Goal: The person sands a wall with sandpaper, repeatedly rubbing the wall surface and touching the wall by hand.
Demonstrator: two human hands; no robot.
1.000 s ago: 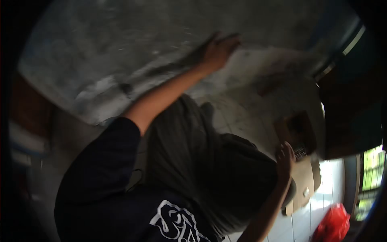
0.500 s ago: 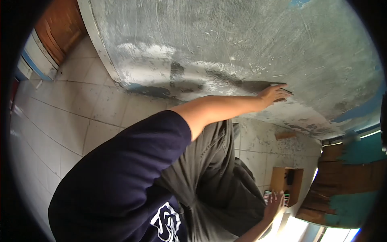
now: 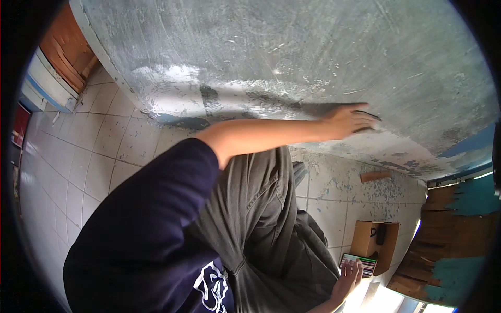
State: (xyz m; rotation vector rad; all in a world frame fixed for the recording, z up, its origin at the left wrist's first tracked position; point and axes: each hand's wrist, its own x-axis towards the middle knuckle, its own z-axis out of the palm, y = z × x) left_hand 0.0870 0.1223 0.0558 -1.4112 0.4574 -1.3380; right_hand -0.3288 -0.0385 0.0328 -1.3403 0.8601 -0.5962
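Note:
My left hand (image 3: 350,122) lies against the grey, patchy wall (image 3: 271,47), fingers stretched to the right. Dark thin edges show above and below the fingers, like a thin dark sheet (image 3: 369,113) pressed under them; its kind is hard to tell. At the lower right, my right hand (image 3: 348,279) rests with fingers extended on a small box-shaped thing with coloured stripes (image 3: 368,265). That striped thing leans at the near side of an open brown cardboard box (image 3: 389,245), which has a dark object (image 3: 381,235) inside.
White floor tiles (image 3: 94,172) run below the wall, with flakes and debris (image 3: 386,193) near a brown piece (image 3: 374,176). Wooden boards with peeling teal paint (image 3: 443,240) stand at the right. An orange-brown wooden door (image 3: 68,47) is at upper left. My bent legs (image 3: 261,208) are between my hands.
The view has shifted slightly, so the wall, floor and box sit differently in the frame. My left hand stays on the wall, and my right hand stays at the striped thing.

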